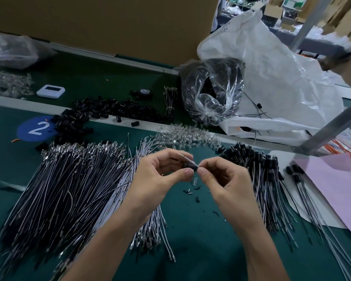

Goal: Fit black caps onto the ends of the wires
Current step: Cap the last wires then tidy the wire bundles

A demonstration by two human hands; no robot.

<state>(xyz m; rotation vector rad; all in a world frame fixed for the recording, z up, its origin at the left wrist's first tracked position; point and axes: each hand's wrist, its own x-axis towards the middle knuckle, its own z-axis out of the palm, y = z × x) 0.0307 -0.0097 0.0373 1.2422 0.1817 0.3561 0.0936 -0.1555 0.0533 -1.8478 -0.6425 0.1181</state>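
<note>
**Desk:** What is happening at centre frame?

**Photographer:** A worker's left hand (pixel 160 175) and right hand (pixel 221 175) are meeting above a green work mat (pixel 201 240). The left thumb and fingers are closing on a black cap (pixel 189 166), pinching it. The right thumb and forefinger are pinching the end of a thin pale wire (pixel 195 163) right at the cap's mouth; the other fingers are curling loosely. Whether the wire is already seated inside the cap, I cannot tell.

**Desk:** And where is the stock lying?

**Photographer:** A broad fan of uncapped wires (pixel 69 189) with metal terminals is spreading across the mat to the worker's left, running partly under the left wrist. A loose pile of black caps (pixel 93 114) is sitting farther back on the left, spilling over a blue disc marked "2" (pixel 33 128). To the right, a bundle of capped wires (pixel 259 179) is lying with its black ends pointing away from the worker, some trailing onto a pink sheet (pixel 336 183).

**Desk:** Anything else on the bench?

**Photographer:** A heap of clear plastic parts (pixel 186 134) is lying just beyond the hands. Behind it, a clear bag of dark coiled cable (pixel 211 92) is leaning against a large white plastic sack (pixel 272 78). A small white device (pixel 50 90) and a roll of black tape (pixel 144 92) are resting near the back, with small black scraps (pixel 197 199) scattered below the hands.
</note>
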